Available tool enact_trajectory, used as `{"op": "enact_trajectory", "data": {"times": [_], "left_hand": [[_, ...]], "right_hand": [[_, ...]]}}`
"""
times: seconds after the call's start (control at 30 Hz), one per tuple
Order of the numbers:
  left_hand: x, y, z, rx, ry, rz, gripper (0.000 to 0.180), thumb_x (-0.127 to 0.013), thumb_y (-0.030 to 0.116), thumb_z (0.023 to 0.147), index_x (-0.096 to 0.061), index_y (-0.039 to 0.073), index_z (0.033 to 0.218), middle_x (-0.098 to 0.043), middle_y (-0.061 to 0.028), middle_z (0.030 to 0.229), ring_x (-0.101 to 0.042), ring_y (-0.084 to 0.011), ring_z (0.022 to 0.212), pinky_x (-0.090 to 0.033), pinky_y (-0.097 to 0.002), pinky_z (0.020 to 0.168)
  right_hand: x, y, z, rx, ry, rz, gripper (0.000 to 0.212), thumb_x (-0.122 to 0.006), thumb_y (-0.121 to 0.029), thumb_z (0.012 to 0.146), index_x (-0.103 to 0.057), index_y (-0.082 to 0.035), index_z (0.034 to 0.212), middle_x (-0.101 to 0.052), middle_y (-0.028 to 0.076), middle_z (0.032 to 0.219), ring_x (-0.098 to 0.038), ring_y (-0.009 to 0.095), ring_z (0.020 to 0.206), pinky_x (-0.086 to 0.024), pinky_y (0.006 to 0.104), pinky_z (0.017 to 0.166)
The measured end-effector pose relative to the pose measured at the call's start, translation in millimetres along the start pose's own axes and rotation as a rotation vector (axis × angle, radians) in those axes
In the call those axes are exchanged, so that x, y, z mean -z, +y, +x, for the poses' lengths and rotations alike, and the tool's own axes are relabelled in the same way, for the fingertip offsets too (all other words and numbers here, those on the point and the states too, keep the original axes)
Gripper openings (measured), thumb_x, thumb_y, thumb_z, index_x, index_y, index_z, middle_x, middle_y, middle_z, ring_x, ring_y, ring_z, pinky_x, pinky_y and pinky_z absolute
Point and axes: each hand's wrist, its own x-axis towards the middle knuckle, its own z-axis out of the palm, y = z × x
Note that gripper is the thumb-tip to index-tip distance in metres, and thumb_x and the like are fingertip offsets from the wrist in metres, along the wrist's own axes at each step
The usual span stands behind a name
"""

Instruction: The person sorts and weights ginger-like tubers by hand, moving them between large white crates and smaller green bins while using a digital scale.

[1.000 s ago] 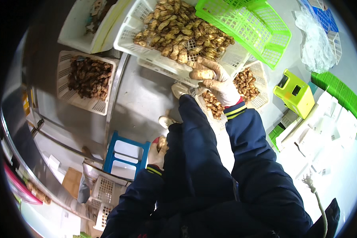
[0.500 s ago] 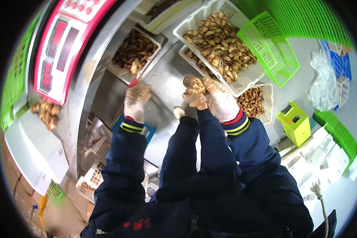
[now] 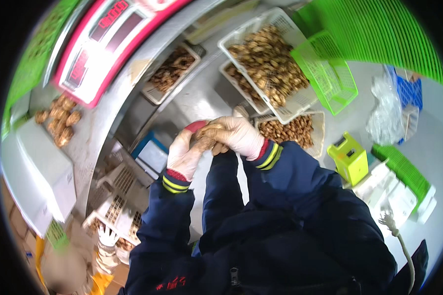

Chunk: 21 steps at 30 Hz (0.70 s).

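My left hand (image 3: pixel 184 153) and my right hand (image 3: pixel 238 136), both in pale thin gloves, meet in front of my knees. Between them are brown lumpy pieces (image 3: pixel 211 132) that look like mushrooms, with the fingers of both hands curled round them. Something red (image 3: pixel 197 126) shows at my left hand's fingers; whether it is a tool or part of a glove I cannot make out. Just beyond my right hand stands a white basket (image 3: pixel 321 140) with small brown pieces. Farther off, a larger white basket (image 3: pixel 300 107) is heaped with similar lumps.
A bright green basket (image 3: pixel 347 93) leans by the heaped one. A red-edged scale (image 3: pixel 97 96) stands at upper left, near loose brown lumps (image 3: pixel 60 120). At right are a yellow-green stool (image 3: pixel 350 160) and clear plastic (image 3: pixel 385 115). Another person's white-gloved hand (image 3: pixel 107 236) is at lower left.
My left hand has come right and closed in on the pieces; my right hand has moved left and nearer to me. The view has shifted, and another person's gloved hand has appeared.
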Motion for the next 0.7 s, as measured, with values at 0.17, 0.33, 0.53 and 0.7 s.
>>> {"op": "enact_trajectory", "data": {"times": [0.17, 0.33, 0.53, 0.7], "left_hand": [[-24, -59, 10, 0.309, -0.015, -0.04, 0.034, -0.068, 0.007, 0.085, -0.055, 0.001, 0.116, -0.063, -0.0051, 0.099, -0.058, -0.0126, 0.086, -0.048, -0.0253, 0.077], [-38, -92, 45, 0.388, -0.134, 0.178, 0.028, -0.067, 0.003, 0.085, -0.057, -0.001, 0.111, -0.062, -0.004, 0.094, -0.057, -0.0107, 0.083, -0.048, -0.025, 0.076], [48, -126, 151, 0.285, 0.385, 0.223, 0.03, -0.069, 0.009, 0.083, -0.055, 0.007, 0.109, -0.06, -0.0072, 0.101, -0.059, -0.017, 0.087, -0.05, -0.028, 0.072], [101, -155, 198, 0.284, 0.566, 0.054, 0.028, -0.065, 0.016, 0.088, -0.053, 0.01, 0.112, -0.061, -0.0081, 0.105, -0.06, -0.0192, 0.093, -0.049, -0.0296, 0.074]], "right_hand": [[46, 64, 3, -0.084, 0.154, 0.016, 0.014, -0.065, -0.012, 0.085, -0.065, -0.001, 0.093, -0.067, 0.008, 0.072, -0.063, 0.014, 0.053, -0.05, 0.0238, 0.049], [100, 88, -5, -0.113, 0.114, 0.138, 0.023, -0.064, -0.022, 0.09, -0.065, -0.003, 0.103, -0.069, 0.007, 0.081, -0.064, 0.011, 0.059, -0.048, 0.0199, 0.052], [207, 123, 0, 0.0, 0.718, -0.094, 0.02, -0.058, -0.01, 0.09, -0.062, 0.002, 0.106, -0.068, 0.009, 0.084, -0.063, 0.012, 0.066, -0.052, 0.0237, 0.061], [315, 152, 29, 0.021, 1.12, -0.792, 0.028, -0.055, -0.008, 0.087, -0.062, -0.002, 0.114, -0.069, 0.016, 0.093, -0.068, 0.022, 0.082, -0.053, 0.0317, 0.073]]}}
